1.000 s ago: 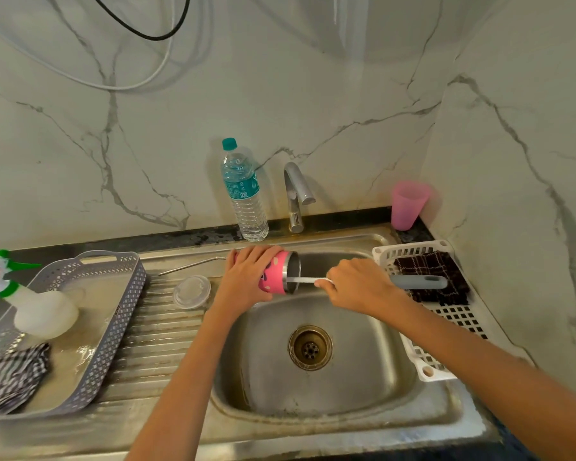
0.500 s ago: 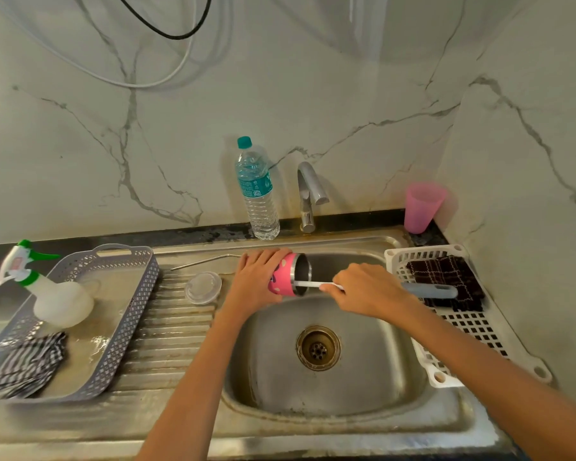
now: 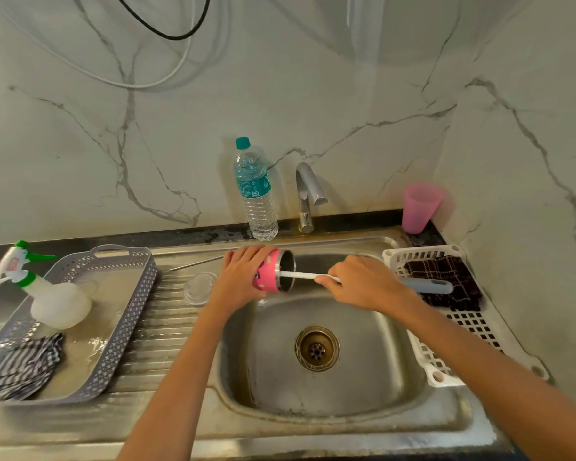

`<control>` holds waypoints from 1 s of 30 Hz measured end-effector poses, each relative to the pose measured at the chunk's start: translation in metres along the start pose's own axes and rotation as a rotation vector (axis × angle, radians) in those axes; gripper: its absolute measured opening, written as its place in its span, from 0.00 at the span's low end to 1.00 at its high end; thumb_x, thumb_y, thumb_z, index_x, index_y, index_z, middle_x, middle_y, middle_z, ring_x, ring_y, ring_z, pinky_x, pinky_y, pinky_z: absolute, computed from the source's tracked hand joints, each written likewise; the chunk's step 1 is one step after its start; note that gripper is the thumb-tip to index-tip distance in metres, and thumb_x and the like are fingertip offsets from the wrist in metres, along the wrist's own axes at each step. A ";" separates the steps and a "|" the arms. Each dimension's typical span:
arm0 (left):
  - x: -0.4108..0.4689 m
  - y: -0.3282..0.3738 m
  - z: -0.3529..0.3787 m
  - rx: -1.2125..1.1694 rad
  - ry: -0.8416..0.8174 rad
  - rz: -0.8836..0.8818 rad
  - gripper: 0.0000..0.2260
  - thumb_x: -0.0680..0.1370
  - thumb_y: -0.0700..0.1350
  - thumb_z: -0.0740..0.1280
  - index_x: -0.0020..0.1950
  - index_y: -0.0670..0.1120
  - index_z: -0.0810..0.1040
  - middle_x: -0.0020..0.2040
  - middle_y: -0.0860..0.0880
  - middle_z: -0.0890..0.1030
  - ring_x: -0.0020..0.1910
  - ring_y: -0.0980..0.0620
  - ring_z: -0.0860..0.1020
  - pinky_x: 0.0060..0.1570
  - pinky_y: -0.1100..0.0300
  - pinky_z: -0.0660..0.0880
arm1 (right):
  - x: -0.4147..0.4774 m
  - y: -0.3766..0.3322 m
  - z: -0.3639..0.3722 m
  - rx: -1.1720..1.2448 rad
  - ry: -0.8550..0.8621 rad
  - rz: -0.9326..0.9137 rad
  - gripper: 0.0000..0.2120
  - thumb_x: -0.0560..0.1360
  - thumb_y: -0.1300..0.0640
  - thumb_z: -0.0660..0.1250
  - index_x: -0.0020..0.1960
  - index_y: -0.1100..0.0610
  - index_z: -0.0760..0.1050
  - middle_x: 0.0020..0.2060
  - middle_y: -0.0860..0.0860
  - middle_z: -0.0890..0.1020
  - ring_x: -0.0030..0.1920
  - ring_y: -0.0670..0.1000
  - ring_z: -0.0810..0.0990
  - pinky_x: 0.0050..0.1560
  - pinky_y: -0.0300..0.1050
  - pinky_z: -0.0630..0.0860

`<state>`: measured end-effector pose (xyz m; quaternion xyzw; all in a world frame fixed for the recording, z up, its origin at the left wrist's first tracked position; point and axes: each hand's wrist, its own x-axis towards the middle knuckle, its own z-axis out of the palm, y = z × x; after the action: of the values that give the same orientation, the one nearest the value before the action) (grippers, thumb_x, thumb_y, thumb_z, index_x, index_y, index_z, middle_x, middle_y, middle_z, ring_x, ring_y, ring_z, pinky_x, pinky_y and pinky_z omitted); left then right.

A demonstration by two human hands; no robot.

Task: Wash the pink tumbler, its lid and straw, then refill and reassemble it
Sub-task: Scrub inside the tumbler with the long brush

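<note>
While I watch through the head camera, the pink tumbler (image 3: 268, 277) lies on its side above the far rim of the steel sink (image 3: 363, 394), at about eleven o'clock from the round drain, with its shiny metal mouth facing three o'clock. The left hand (image 3: 243, 277) has its grip wrapped over the tumbler's pink body, fingers curled across the top. The right hand (image 3: 363, 282) has its grip closed on a bottle brush (image 3: 426, 286); the thin white stem runs into the tumbler's mouth and the smooth grey handle juts out towards three o'clock. At nine o'clock from the tumbler, a clear round lid (image 3: 199, 288) lies flat on the ribbed steel tabletop (image 3: 167, 341), and a slim metal straw (image 3: 197, 263) lies just beyond it. A ridged plastic water bottle (image 3: 256, 194) and a curved chrome tap (image 3: 308, 191) stand at twelve o'clock against the veined marble wall. A translucent pink cup (image 3: 419, 207) stands at two o'clock. A white lattice rack (image 3: 446, 367) at three o'clock holds a dark checked cloth (image 3: 446, 281). At nine o'clock, a grey perforated basket (image 3: 127, 311) holds a frosted spray bottle (image 3: 57, 304) and a striped cloth (image 3: 24, 364).
</note>
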<state>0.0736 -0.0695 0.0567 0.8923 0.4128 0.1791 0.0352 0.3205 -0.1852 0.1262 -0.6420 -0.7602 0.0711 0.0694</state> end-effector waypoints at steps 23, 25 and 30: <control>-0.012 0.009 0.010 -0.065 -0.041 0.005 0.42 0.63 0.53 0.78 0.73 0.51 0.65 0.68 0.50 0.74 0.67 0.48 0.71 0.69 0.48 0.65 | 0.007 -0.009 0.013 -0.053 0.055 0.038 0.25 0.81 0.40 0.51 0.36 0.54 0.74 0.29 0.49 0.75 0.30 0.49 0.75 0.35 0.45 0.74; -0.011 0.005 0.010 -0.049 -0.028 0.016 0.42 0.62 0.52 0.79 0.73 0.51 0.66 0.67 0.50 0.74 0.66 0.47 0.71 0.68 0.49 0.64 | 0.010 -0.011 0.016 -0.046 0.056 0.034 0.25 0.81 0.41 0.51 0.36 0.54 0.74 0.29 0.49 0.75 0.29 0.48 0.74 0.34 0.44 0.73; -0.012 -0.007 0.000 -0.050 -0.069 -0.040 0.42 0.62 0.52 0.78 0.74 0.50 0.66 0.68 0.50 0.73 0.67 0.47 0.71 0.68 0.49 0.63 | 0.006 0.001 0.008 -0.060 0.071 0.043 0.23 0.81 0.40 0.52 0.35 0.52 0.72 0.28 0.48 0.73 0.28 0.46 0.71 0.32 0.42 0.70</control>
<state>0.0619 -0.0738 0.0521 0.8885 0.4243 0.1576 0.0754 0.3191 -0.1788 0.1185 -0.6622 -0.7450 0.0272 0.0754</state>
